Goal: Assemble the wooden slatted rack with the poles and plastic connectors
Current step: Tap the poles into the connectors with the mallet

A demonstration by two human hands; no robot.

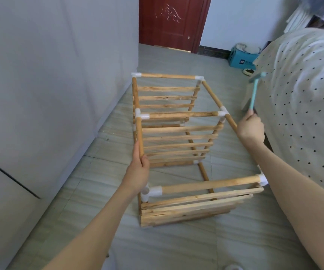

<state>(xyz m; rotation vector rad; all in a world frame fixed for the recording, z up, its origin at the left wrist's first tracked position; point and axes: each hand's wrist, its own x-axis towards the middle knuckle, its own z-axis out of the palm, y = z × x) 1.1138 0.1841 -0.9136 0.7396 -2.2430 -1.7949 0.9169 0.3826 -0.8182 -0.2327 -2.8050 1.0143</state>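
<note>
The wooden slatted rack (178,133) lies on its side on the tiled floor, its round poles joined by white plastic connectors. My left hand (138,172) grips the lower end of the left pole (139,133), just above an open white connector (151,192) at the near left corner. The pole end sits outside that connector. My right hand (251,126) holds a light blue hammer (254,88) by its handle, raised beside the right side pole. Three slatted shelves stand on edge inside the frame.
A white wall and cabinet (50,94) run along the left. A bed with a dotted cover (303,104) fills the right side. A red door (173,22) is at the back, and a blue box (241,60) sits by the far wall.
</note>
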